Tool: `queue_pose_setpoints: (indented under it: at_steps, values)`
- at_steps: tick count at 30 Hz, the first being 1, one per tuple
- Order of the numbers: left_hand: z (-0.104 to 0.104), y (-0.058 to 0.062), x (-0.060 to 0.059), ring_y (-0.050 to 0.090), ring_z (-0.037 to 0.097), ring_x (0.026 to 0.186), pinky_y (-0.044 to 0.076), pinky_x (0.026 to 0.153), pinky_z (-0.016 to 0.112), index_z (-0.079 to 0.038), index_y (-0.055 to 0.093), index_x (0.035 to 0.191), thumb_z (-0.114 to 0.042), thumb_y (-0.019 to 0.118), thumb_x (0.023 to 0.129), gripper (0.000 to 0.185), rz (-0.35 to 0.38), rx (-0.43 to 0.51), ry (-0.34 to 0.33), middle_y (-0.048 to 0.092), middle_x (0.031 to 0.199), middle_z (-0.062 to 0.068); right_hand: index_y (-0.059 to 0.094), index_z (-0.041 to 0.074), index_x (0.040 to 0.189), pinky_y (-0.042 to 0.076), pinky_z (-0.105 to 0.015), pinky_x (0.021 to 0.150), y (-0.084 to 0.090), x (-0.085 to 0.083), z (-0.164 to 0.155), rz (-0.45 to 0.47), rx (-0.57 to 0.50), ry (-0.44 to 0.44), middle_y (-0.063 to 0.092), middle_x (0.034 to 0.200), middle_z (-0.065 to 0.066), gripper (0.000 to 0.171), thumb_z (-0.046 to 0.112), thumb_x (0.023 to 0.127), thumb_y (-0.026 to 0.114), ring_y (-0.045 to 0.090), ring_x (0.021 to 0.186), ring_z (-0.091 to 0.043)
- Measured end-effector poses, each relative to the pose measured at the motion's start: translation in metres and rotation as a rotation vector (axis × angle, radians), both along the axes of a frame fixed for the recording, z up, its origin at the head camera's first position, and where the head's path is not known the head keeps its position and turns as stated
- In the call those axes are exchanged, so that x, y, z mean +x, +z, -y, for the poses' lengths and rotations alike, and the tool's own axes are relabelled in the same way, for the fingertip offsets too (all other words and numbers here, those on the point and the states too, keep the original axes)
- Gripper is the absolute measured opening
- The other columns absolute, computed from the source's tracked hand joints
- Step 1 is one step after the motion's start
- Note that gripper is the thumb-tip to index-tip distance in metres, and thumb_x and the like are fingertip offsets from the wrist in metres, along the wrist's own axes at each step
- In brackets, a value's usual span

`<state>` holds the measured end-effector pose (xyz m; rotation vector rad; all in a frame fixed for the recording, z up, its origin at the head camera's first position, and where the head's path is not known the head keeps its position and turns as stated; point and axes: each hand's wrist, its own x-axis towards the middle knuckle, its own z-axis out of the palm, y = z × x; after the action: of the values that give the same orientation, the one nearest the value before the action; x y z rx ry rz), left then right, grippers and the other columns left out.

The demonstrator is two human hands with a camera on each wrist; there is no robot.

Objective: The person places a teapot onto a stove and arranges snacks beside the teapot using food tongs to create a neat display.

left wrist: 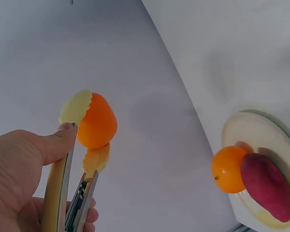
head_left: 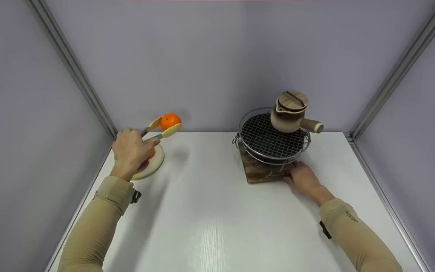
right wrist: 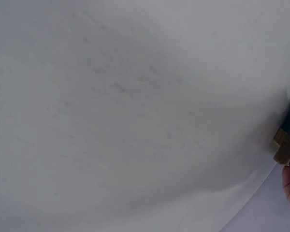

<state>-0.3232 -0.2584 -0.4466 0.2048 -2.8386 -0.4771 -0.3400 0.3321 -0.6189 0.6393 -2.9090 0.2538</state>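
Near: right hand (head_left: pixel 303 177) lies flat on the white table (head_left: pixel 210 211), fingers straight and relaxed, touching the front edge of the dark wooden base (head_left: pixel 259 170) under the grill. Looks like it's steadying the stand.

Left hand (head_left: pixel 130 151) is clenched on the tongs (head_left: pixel 156 133): metal arms, pale scalloped tips. The tips pinch an orange (head_left: pixel 170 121), smooth and round, held in the air above and just beyond the plate (head_left: pixel 158 160).

Plate is round, cream, glossy. The left wrist view shows a second orange (left wrist: pixel 229 169) and a dark red oval fruit (left wrist: pixel 267 186) on it, touching each other.

Step, my read: transfer in progress, fruit lifted, mid-carry. The next move calls for steady squeeze; the skin is slick and the tips grip only its sides.

Far: round wire-mesh grill (head_left: pixel 272 138) on the base, ceramic side-handle pot (head_left: pixel 291 113) with wooden lid at its back rim.
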Motion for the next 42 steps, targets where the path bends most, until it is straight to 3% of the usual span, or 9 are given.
queue_pose_setpoints:
  at_steps: [4,12,24,42]
  values:
    - [-0.007,0.001,-0.001,0.062,0.042,0.092,0.052,0.076,0.052,0.004,0.073,0.097,-0.057,0.082,0.096,0.062,-0.017,0.005,-0.014,0.064,0.099,0.021,0.07,-0.003,0.128,0.056,-0.062,0.104,0.001,0.001,0.0,0.006,0.007,-0.009,0.07,0.13,-0.027,0.036,0.023,0.104,0.08,0.067,0.115,-0.047]
    - [-0.021,0.007,-0.002,0.053,0.032,0.084,0.043,0.067,0.042,-0.002,0.068,0.096,-0.057,0.083,0.096,0.058,-0.002,-0.009,-0.029,0.057,0.096,0.014,0.071,-0.005,0.124,0.057,-0.062,0.1,0.001,0.002,0.001,0.01,-0.007,-0.018,0.07,0.129,-0.027,0.036,0.022,0.103,0.081,0.067,0.111,-0.046]
    - [-0.04,0.014,-0.001,0.061,0.039,0.091,0.051,0.072,0.051,0.002,0.071,0.1,-0.057,0.087,0.093,0.061,-0.017,-0.031,-0.068,0.061,0.099,0.017,0.064,-0.009,0.142,0.054,-0.062,0.111,0.003,0.004,0.001,0.02,-0.009,-0.001,0.068,0.138,-0.032,0.051,0.021,0.104,0.08,0.067,0.124,-0.05]
    - [-0.068,0.018,-0.003,0.057,0.034,0.092,0.046,0.075,0.044,0.001,0.074,0.107,-0.056,0.089,0.093,0.06,-0.008,0.002,-0.13,0.061,0.1,0.013,0.065,-0.007,0.139,0.055,-0.062,0.109,0.001,0.003,0.002,0.01,0.006,-0.013,0.069,0.137,-0.031,0.049,0.023,0.104,0.081,0.067,0.122,-0.05]
